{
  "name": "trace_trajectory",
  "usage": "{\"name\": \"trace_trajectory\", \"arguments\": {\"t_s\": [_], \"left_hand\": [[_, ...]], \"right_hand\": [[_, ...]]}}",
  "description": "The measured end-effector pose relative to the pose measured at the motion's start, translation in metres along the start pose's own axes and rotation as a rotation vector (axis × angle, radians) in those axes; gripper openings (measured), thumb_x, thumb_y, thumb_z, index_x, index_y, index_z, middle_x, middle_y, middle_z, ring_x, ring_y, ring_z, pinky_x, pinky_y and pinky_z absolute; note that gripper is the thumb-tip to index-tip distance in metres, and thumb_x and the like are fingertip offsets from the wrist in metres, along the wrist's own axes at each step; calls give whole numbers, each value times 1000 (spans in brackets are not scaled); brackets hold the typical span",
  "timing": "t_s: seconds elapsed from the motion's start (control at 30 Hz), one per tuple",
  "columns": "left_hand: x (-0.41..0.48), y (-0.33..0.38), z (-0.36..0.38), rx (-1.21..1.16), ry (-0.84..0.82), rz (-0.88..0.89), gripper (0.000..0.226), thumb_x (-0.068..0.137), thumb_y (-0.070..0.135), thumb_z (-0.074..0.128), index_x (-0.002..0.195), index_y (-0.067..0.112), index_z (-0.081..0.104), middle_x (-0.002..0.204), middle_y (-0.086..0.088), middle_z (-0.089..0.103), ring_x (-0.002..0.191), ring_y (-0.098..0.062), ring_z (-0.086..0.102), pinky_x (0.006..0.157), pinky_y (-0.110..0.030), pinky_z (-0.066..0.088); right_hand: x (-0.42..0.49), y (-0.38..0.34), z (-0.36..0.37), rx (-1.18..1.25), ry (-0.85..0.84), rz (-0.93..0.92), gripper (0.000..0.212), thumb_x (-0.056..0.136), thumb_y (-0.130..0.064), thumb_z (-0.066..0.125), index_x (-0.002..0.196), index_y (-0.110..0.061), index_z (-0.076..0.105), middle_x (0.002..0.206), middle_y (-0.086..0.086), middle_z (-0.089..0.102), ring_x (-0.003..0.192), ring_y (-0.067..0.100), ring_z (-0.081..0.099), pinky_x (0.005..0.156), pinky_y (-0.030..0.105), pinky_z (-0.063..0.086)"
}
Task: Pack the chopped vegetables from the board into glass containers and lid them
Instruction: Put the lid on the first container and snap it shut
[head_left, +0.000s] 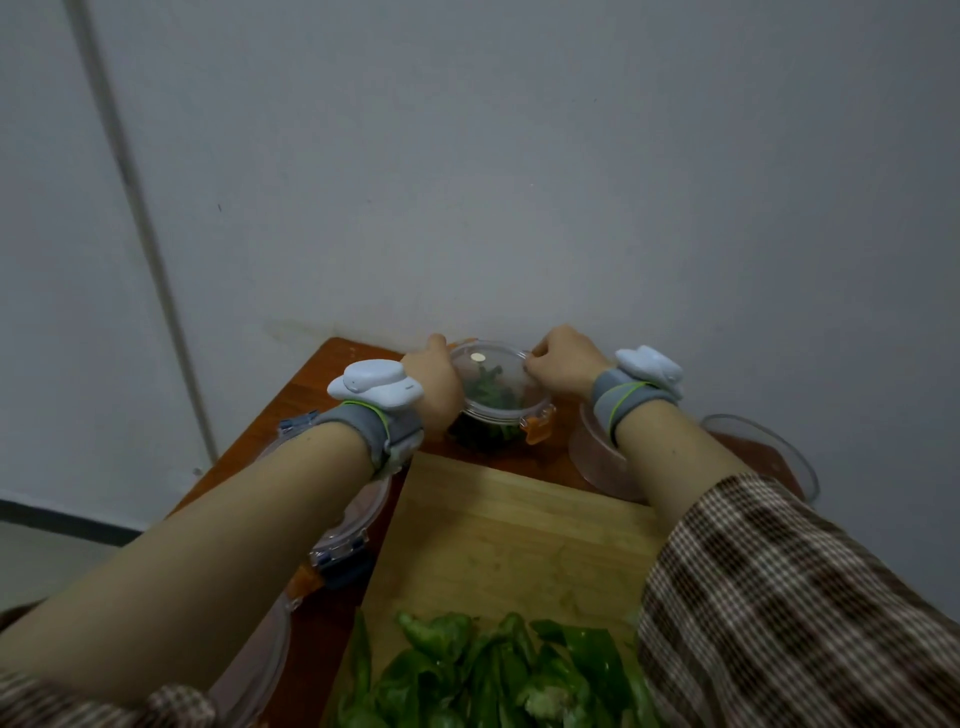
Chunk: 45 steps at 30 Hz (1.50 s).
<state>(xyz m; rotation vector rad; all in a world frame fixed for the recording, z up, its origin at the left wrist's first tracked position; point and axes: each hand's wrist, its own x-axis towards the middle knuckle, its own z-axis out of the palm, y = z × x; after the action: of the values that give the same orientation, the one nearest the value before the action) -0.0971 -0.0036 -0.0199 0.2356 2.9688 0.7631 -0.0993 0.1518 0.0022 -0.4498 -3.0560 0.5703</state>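
Note:
A round glass container (485, 434) with chopped greens inside stands at the far end of the table, against the wall. A clear lid (493, 376) with orange clips lies on top of it. My left hand (435, 387) grips the container's left side. My right hand (558, 364) pinches the lid's right rim with curled fingers. One orange clip (537, 428) sticks out at the front right. Cut green pepper pieces (483, 670) lie on the near end of the wooden cutting board (514, 540).
An empty glass bowl (597, 462) sits under my right forearm, and another glass container (769, 447) stands further right. Lids with blue and orange clips (343, 540) lie left of the board, under my left arm. The brown table (306, 395) ends at the wall.

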Motion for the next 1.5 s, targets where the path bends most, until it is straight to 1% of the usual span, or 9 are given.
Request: {"name": "trace_trajectory", "arguments": {"t_s": [0.1,0.2,0.37,0.53,0.67,0.77,0.93,1.1,1.5], "left_hand": [[-5,-5,-7,-163,-95,-36,29,99,16,42,120,-3,48,109,-21,63,97,-36,64,81,-38,56],[-9,-8,-19,-352,-292,-108,32,100,25,43,84,-1,53,76,-13,60,61,-24,60,40,-22,52],[-6,-11,-12,-197,-179,-29,49,99,42,39,72,4,54,81,-15,63,75,-31,63,73,-38,55],[-18,-5,-19,-48,-107,-9,32,102,21,30,112,5,55,73,-7,48,62,-21,50,53,-26,39],[-17,-8,-7,-224,-78,-17,36,100,22,36,71,6,50,84,-11,60,73,-26,57,52,-25,43],[-15,-11,-8,-311,-208,-17,40,98,31,38,91,0,63,89,-15,72,80,-32,69,76,-41,59],[-2,-29,-30,-4,21,64,49,90,50,48,68,8,63,65,-7,63,60,-27,60,65,-34,54],[10,-34,-30,-20,66,20,40,87,50,56,70,14,54,73,-6,56,66,-24,52,65,-30,43],[29,-35,-26,-79,37,-3,40,82,42,66,81,3,75,81,-14,74,66,-26,62,64,-33,51]], "right_hand": [[0,-2,-1,-20,-4,-4,12,87,-16,53,80,-7,54,82,14,49,79,25,48,69,27,37],[-2,-2,2,-11,14,-5,16,90,-16,51,83,-4,61,82,14,54,78,27,53,68,28,39],[-7,3,3,-64,99,-3,29,90,-29,55,79,-4,65,75,12,58,76,32,60,64,29,42],[-29,-2,-13,-267,191,-55,45,89,-45,57,63,-11,41,71,8,50,71,29,53,61,31,39],[-45,-8,-11,-240,30,-68,24,88,-31,57,84,-7,56,96,17,61,96,34,61,67,28,38],[-48,-8,-6,-166,38,-61,28,89,-24,56,101,0,59,114,21,62,107,36,59,71,29,37],[-50,-10,-6,-93,36,-9,36,87,-23,59,59,-7,42,78,17,56,96,35,63,65,29,36],[-51,-17,-1,-35,108,30,22,89,-17,57,102,0,61,114,20,63,104,36,60,70,29,38],[-31,-5,7,328,103,213,17,74,-9,67,82,6,71,75,19,72,70,31,72,69,44,61]]}}
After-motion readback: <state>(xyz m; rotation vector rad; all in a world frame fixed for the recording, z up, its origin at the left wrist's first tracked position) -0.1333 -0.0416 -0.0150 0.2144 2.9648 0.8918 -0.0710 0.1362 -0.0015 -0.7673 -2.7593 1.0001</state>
